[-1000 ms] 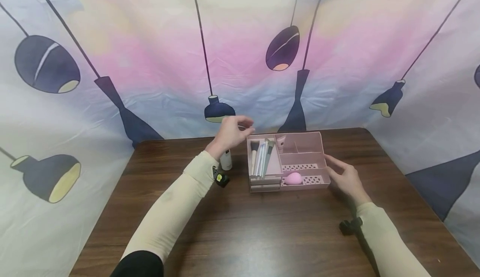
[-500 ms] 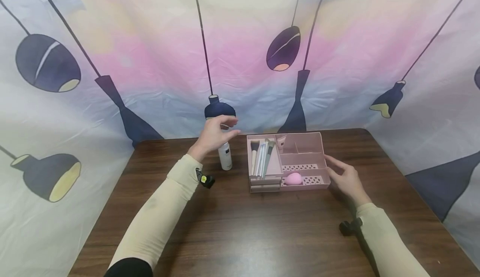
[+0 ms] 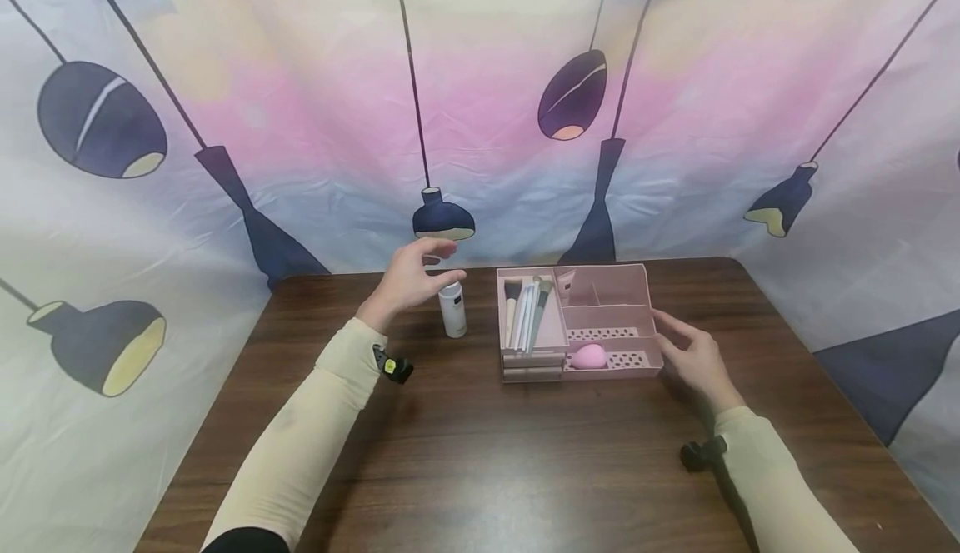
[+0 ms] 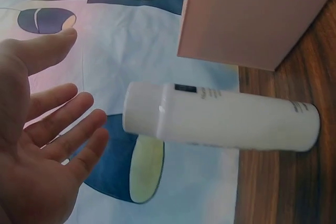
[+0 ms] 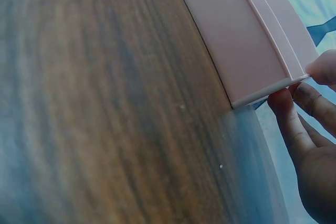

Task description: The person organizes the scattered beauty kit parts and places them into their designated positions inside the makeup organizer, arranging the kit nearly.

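My left hand [image 3: 408,282], thumb and fingers spread and holding nothing, hovers just left of a white bottle [image 3: 453,313]. In the left wrist view a gap shows between the fingertips and the cap of the bottle [image 4: 226,119], which stands upright on the table. To its right sits a pink makeup organizer [image 3: 618,286]. Makeup brushes [image 3: 528,316] lie in its left tray, a small tube [image 3: 566,286] leans in a back compartment, and a pink makeup sponge [image 3: 589,357] rests in the front one. My right hand [image 3: 697,361] touches the organizer's right side with extended fingers.
Small drawers [image 3: 532,368] are at the organizer's front left. The brown wooden table [image 3: 480,461] meets a hanging cloth [image 3: 337,120] printed with lamps at the back. Each wrist wears a small black camera.
My left hand has moved left and slightly down, from beside the organizer's back left corner past the bottle, uncovering it. The right hand and the organizer stay put.
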Demonstrator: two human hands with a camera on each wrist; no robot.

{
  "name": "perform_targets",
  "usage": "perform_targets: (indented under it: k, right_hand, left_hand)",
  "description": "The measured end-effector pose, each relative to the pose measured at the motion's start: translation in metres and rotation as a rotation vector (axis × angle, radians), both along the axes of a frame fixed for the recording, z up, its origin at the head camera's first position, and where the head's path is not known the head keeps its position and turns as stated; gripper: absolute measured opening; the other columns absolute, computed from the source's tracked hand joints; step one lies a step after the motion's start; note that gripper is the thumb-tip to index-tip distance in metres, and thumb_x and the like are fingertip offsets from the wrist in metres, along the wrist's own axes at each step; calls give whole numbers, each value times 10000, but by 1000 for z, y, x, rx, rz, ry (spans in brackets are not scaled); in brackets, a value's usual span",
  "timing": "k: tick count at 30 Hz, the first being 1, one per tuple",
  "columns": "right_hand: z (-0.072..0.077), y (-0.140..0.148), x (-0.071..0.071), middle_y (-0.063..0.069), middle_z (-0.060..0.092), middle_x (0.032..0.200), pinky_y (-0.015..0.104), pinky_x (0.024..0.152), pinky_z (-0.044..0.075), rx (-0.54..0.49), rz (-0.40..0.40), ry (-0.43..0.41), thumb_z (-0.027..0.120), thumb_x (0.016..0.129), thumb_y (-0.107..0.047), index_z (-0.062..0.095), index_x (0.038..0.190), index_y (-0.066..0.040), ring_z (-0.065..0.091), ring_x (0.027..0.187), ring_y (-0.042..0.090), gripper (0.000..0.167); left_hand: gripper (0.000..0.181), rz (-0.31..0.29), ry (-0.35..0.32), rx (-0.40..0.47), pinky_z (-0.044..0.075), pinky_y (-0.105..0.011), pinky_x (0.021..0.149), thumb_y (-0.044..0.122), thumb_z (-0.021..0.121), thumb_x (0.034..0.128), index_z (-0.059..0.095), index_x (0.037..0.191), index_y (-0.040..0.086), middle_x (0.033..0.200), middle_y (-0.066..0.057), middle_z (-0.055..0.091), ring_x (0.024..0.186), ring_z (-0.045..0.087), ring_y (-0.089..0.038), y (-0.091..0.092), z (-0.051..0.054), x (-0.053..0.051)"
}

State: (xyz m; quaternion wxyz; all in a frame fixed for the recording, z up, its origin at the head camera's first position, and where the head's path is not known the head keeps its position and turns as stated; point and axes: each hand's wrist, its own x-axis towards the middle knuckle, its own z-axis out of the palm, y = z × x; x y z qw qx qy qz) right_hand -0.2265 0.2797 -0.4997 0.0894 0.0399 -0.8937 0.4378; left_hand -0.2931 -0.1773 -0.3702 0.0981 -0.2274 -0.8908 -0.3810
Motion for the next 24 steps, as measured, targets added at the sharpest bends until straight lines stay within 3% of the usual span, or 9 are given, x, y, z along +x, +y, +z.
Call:
perform_targets:
  k: [17, 24]
  right_hand:
    - [-2, 2, 0, 182, 529, 1409, 192, 688, 427, 36, -17, -3, 592, 972, -271, 534, 1408, -181, 535, 967, 241, 449]
    - [-2, 2, -1, 182, 515, 1422, 263, 588, 416, 20, -17, -22, 596, 970, -280, 529, 1412, -195, 461, 618, 173, 455]
  left_hand:
    - [515, 21, -41, 34, 501, -436, 961, 271, 769, 837, 597, 1284, 81, 1240, -111, 629, 1112, 627, -282, -15, -25, 5]
    - [519, 40, -77, 39, 514, -433, 937, 306, 775, 828, 611, 1266, 82, 1248, -97, 628, 1105, 635, -294, -14, -33, 3]
